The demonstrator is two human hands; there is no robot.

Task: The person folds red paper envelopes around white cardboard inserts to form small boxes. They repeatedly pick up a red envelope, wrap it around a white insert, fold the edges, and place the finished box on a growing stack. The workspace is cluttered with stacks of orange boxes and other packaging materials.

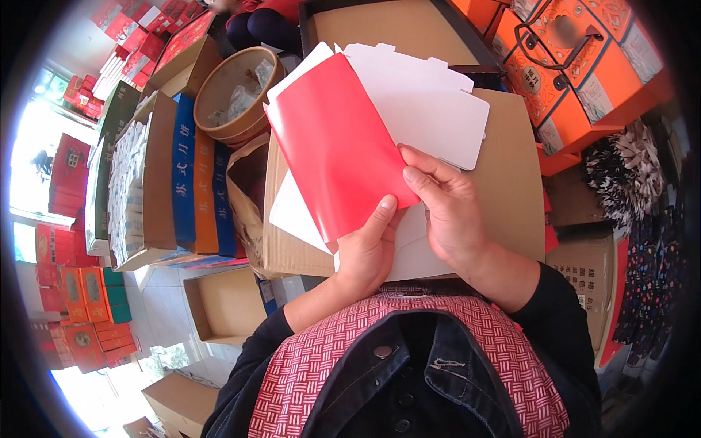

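Note:
A red glossy card sheet (332, 146), possibly a flattened carton, is held at a tilt in front of me by both hands. My left hand (369, 248) grips its lower edge, thumb on the red face and fingers underneath. At the lower right corner my right hand (453, 208) pinches it between thumb and fingers. Under and beyond the sheet, white die-cut card blanks (431, 109) with tabs lie fanned out on a brown cardboard box (515, 190). The red sheet hides part of these blanks.
To the left stand a round tub (212, 91) with clear plastic bags in it and an open carton (157, 182) packed with white items. Orange gift boxes (548, 87) with handles are stacked at the far right. An open shallow box (226, 303) sits low at my left.

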